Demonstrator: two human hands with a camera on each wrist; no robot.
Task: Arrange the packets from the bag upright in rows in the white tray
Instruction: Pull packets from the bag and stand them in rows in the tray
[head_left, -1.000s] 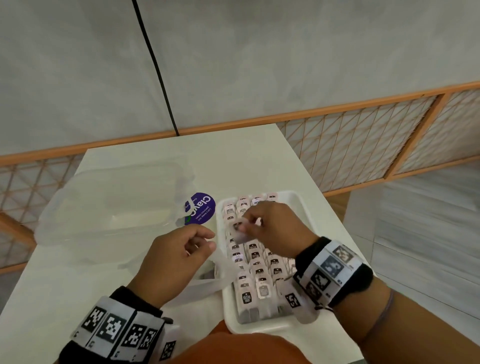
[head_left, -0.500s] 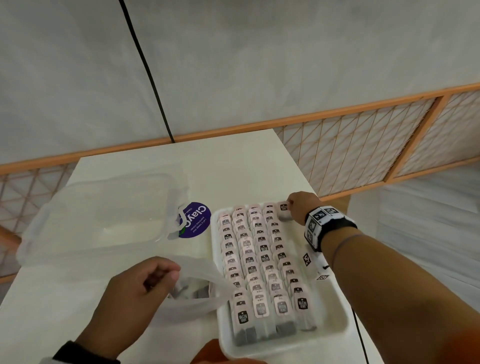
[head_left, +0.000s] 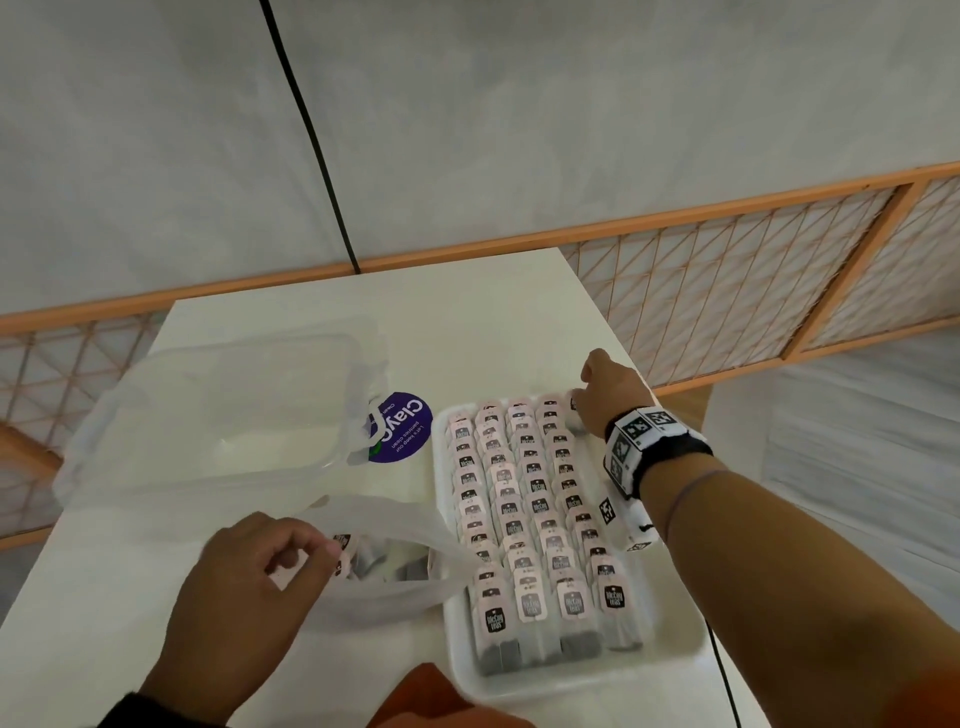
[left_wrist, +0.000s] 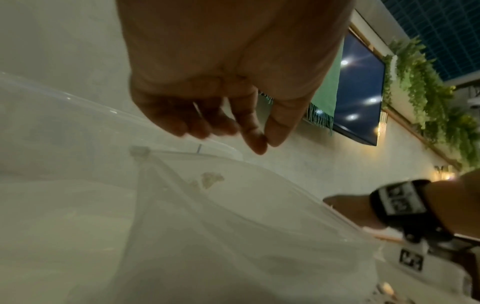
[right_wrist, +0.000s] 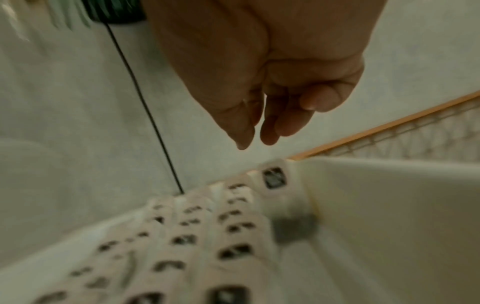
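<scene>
A white tray on the table holds several long rows of upright pink-labelled packets, also blurred in the right wrist view. One more packet stands alone in the tray's far right corner. My right hand hovers just above it, fingers loose and empty. Left of the tray lies a translucent plastic bag with a few packets inside. My left hand pinches the bag's rim between thumb and forefinger.
An open clear plastic container sits at the table's back left, with a round purple sticker between it and the tray. The white table ends close to the tray's right side. An orange lattice railing runs behind.
My right hand carried a packet from the tray's middle to its far right corner and has now let it go there. The left hand stays on the bag's rim.
</scene>
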